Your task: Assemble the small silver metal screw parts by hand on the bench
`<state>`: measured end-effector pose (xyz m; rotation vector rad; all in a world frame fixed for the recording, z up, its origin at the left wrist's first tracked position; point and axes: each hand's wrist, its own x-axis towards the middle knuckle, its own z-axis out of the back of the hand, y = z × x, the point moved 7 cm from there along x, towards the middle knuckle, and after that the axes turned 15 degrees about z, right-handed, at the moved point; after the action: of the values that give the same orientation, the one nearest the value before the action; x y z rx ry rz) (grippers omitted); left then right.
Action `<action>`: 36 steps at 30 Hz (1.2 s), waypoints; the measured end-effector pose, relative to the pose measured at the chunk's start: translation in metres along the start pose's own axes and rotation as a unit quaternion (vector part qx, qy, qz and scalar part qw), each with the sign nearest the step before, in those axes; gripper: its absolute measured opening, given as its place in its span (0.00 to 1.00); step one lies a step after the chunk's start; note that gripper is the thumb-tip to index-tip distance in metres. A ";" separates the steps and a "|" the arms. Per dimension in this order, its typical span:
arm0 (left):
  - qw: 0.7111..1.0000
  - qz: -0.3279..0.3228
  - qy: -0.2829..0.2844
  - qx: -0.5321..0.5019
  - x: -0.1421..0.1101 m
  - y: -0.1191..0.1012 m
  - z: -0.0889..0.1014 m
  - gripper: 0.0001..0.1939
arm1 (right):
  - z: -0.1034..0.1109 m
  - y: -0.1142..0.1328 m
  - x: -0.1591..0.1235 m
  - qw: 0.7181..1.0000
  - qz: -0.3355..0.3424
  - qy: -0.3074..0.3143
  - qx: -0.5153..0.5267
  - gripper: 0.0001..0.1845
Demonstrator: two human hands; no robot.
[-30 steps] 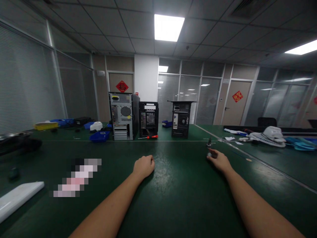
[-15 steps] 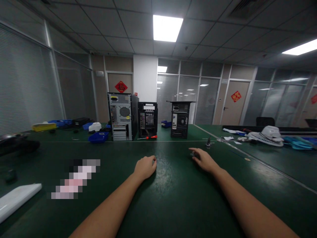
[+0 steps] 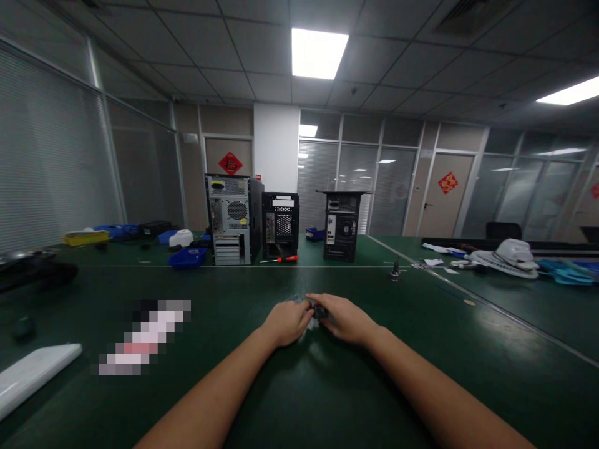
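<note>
On the green table (image 3: 299, 405), the right hand (image 3: 349, 319) pinches a small dark piece (image 3: 321, 311) beside the curled left hand (image 3: 284, 323), whose grip I can't make out; three computer towers (image 3: 340, 227) stand beyond, ceiling light (image 3: 319, 53) blazing!

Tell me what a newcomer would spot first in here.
Probably the three upright, box-shaped, black and grey computer towers standing in a row on the green tabletop. Nearer, the bare left hand and right hand meet at the middle, the right holding a small dark object. Overhead glows a bright white rectangular ceiling light.
</note>
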<state>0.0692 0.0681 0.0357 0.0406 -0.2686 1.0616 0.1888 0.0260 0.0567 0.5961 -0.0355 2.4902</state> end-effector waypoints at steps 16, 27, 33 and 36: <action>0.999 0.043 0.008 -0.032 0.000 0.006 -0.002 0.16 | -0.009 -0.038 -0.018 0.989 -0.120 0.043 -0.074 0.17; 0.994 0.024 0.024 -0.100 0.004 0.006 -0.007 0.16 | -0.007 -0.023 -0.002 0.990 -0.083 -0.092 0.073 0.22; 0.991 -0.006 0.036 -0.130 0.006 0.002 -0.009 0.19 | -0.014 -0.011 0.003 0.997 -0.056 -0.048 0.038 0.20; 0.990 -0.009 0.040 -0.132 0.007 0.002 -0.009 0.21 | -0.016 -0.009 0.003 0.998 -0.053 -0.034 0.025 0.17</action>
<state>0.0727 0.0760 0.0284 -0.2369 -0.3329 0.9997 0.1844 0.0375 0.0427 0.6870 0.0308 2.3742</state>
